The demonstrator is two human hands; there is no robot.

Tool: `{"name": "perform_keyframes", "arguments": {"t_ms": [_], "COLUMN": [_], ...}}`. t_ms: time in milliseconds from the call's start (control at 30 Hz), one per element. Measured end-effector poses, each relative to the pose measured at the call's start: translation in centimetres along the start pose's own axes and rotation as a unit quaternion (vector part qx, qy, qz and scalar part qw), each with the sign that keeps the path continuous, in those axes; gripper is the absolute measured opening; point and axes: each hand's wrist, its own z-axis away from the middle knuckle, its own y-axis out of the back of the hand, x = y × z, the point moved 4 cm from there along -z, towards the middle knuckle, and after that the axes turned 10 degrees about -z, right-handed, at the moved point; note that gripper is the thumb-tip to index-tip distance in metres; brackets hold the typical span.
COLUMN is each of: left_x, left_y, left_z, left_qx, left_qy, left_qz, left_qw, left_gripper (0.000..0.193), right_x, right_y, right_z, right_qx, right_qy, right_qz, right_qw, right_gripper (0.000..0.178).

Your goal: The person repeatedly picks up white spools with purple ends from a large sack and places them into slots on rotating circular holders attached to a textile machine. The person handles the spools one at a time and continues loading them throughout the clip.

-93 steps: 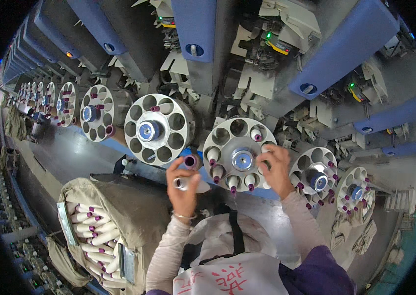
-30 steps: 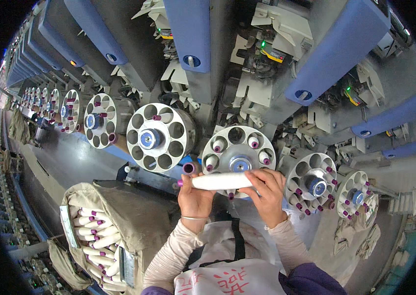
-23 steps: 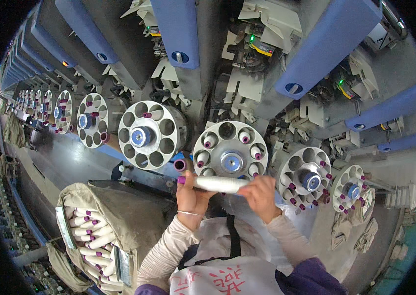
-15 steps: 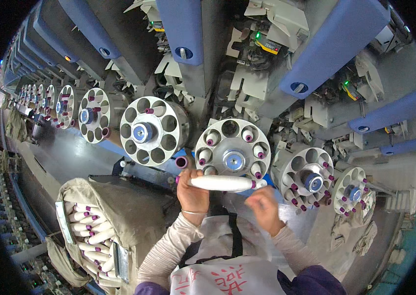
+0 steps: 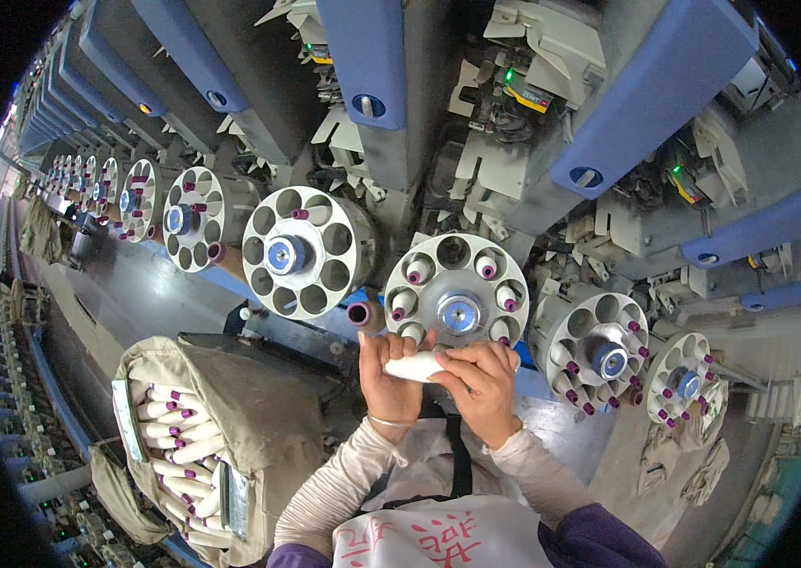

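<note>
Both my hands are closed around a bobbin of white yarn [image 5: 413,366], held roughly level at chest height. My left hand [image 5: 391,386] wraps its left end, and my right hand [image 5: 484,386] grips the right part with thumb and fingers. Both bobbin tips are covered by the fingers. Just beyond them stands a round magazine [image 5: 424,300] with a blue hub [image 5: 459,316]. Several of its pockets hold white bobbins with purple tips, and a top pocket looks unfilled. My hands hide part of its lower edge.
To my left, a beige cloth bag [image 5: 263,407] is full of similar white bobbins [image 5: 194,451]. More magazines [image 5: 301,251] line the machine on either side. A brown tube [image 5: 362,315] sticks out beside the near magazine. Blue machine panels [image 5: 665,85] jut out above.
My right hand has moved left and closed on the bobbin, covering its purple right end. The bobbin's left end is now within my left fingers. The view has shifted slightly.
</note>
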Motion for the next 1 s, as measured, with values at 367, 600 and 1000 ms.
{"name": "perform_keyframes", "arguments": {"t_ms": [367, 600, 1000], "left_x": [-1.7, -2.5, -3.6], "left_y": [-0.8, 1.8, 1.7], "left_z": [0.8, 0.2, 2.6], "left_qx": [0.057, 0.056, -0.003], "left_qy": [0.017, 0.055, 0.109], "left_qz": [-0.077, -0.145, -0.085], "left_qw": [0.995, 0.986, 0.99], "left_gripper": [0.041, 0.048, 0.032], "right_x": [0.7, 1.5, 2.9], "right_y": [-0.7, -1.5, -2.0], "right_z": [1.2, 3.6, 2.1], "right_qx": [0.089, -0.079, 0.087], "right_qy": [-0.026, -0.061, -0.116], "right_qz": [-0.042, -0.088, -0.145], "right_qw": [0.995, 0.991, 0.979], "right_gripper": [0.028, 0.014, 0.014]}}
